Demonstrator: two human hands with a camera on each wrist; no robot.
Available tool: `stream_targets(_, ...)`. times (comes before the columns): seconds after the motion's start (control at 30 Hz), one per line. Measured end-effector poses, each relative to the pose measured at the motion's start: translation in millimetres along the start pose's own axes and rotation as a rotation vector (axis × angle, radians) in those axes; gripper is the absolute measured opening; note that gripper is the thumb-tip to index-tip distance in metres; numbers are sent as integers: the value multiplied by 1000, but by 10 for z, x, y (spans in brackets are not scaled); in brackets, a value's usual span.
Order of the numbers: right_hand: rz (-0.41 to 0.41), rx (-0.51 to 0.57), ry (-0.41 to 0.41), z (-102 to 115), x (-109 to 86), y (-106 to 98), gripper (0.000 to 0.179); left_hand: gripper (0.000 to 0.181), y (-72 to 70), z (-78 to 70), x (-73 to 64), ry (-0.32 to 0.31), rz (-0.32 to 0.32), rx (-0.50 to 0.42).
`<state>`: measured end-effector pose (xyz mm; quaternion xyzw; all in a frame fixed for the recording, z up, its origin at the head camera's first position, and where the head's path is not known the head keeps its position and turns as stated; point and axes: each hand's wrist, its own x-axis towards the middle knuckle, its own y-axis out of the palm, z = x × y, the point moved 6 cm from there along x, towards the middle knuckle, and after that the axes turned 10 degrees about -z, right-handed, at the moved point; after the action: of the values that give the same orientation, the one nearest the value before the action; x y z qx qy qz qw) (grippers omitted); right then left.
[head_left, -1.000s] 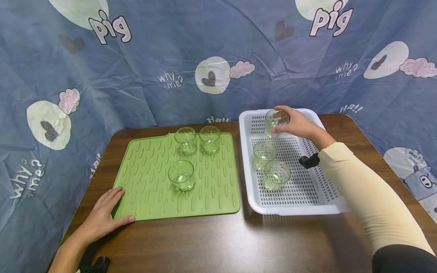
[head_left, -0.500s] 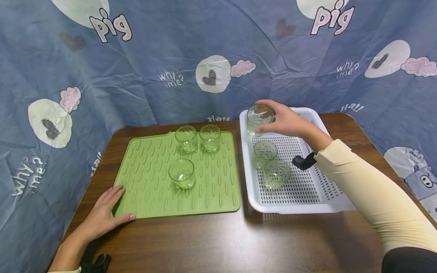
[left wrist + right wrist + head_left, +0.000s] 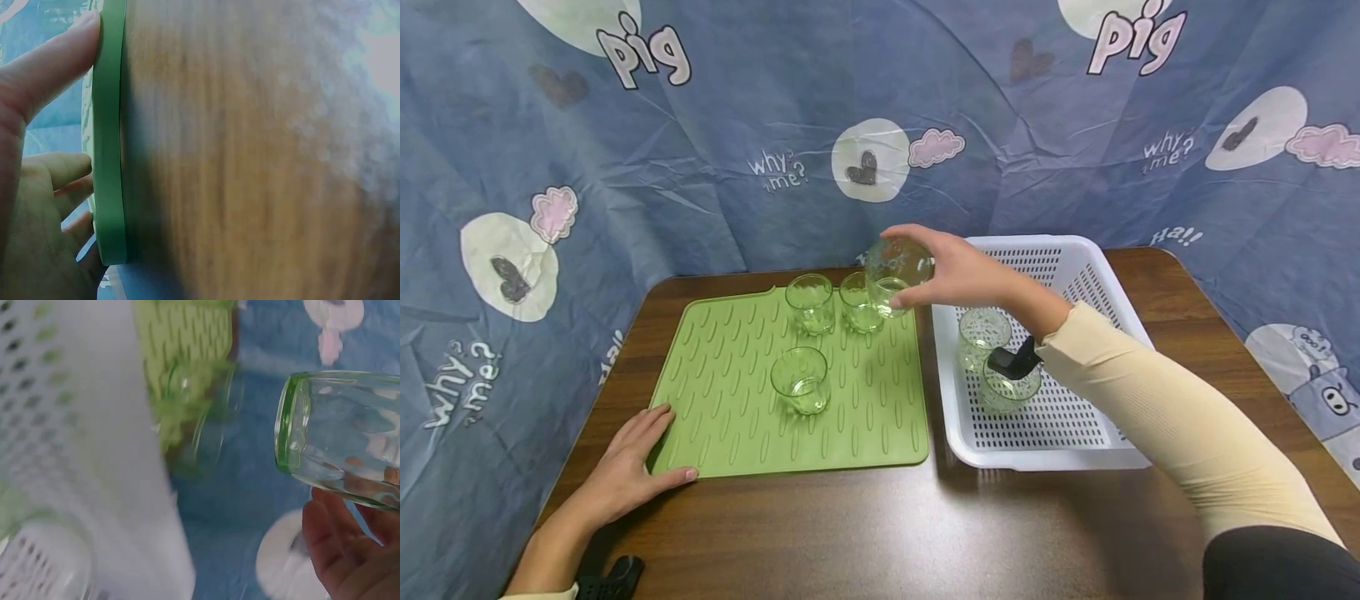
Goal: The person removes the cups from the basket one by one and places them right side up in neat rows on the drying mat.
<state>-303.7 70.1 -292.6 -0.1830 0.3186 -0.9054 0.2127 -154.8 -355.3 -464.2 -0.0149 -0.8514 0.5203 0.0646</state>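
Observation:
My right hand [image 3: 958,271] grips a clear drinking glass [image 3: 895,265] by its sides, in the air over the far right corner of the green drying mat [image 3: 715,400]. In the right wrist view the held glass [image 3: 344,434] shows its thick base. Three glasses stand on the mat: one at the back [image 3: 810,307], one beside it [image 3: 859,308] partly behind the held glass, and one nearer the middle [image 3: 801,383]. At the mat's near left corner rests my left hand [image 3: 621,475], its thumb on the front edge and fingers along the left edge.
A white perforated basket [image 3: 951,417] stands right of the mat, its left wall close to it. Inside are two glasses, one farther [image 3: 981,329] and one nearer [image 3: 1007,392], partly covered by my right wrist's camera. A patterned blue cloth [image 3: 700,192] hangs behind the table.
My right hand has carried the glass left, out from the back of the basket, across its left wall to above the mat. My left hand has stayed in place.

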Motion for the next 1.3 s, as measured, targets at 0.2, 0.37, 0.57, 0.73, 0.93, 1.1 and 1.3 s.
stream_targets(0.2, 52, -49, -63, 208, 153, 332, 89, 100, 0, 7, -5, -11, 11, 0)
stream_targets(0.37, 91, -13, -83, 228, 207, 566, 88, 100, 15, -1, 5, -9, 13, 0)
stream_targets(0.57, 97, 13, -63, 166, 196, 711, 89, 100, 17, 10, 4, -16, 17, 0)
stream_targets(0.73, 104, -2, -31, 96, 193, 803, 88, 101, 11, 29, 8, -19, 19, 5)
stream_targets(0.93, 93, -84, 6, 41, 190, 865, 90, 101, 17, 28, 19, -17, 19, 1)
stream_targets(1.1, 86, -106, 58, -24, 153, 901, 92, 101, 24, 20, 28, -10, 12, 2)
stream_targets(1.3, 63, -85, 85, -1, 113, 929, 95, 101, 5, 36, 13, -4, -1, 0)
